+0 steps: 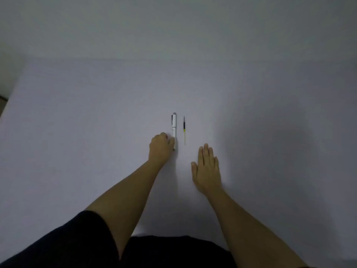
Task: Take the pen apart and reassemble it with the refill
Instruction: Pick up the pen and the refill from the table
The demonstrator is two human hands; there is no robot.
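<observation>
A white pen (174,126) with a dark clip lies on the pale table (96,122), pointing away from me. My left hand (160,149) has its fingers curled on the pen's near end, which still rests on the surface. A thin refill (184,130), dark at the far end and yellowish toward me, lies parallel just right of the pen, untouched. My right hand (207,169) lies flat and open on the table, a little nearer than the refill's near end and apart from it.
The table meets a plain wall (173,26) at the back. Its left edge (7,105) runs diagonally at the far left. My dark clothing (164,252) fills the bottom of the view.
</observation>
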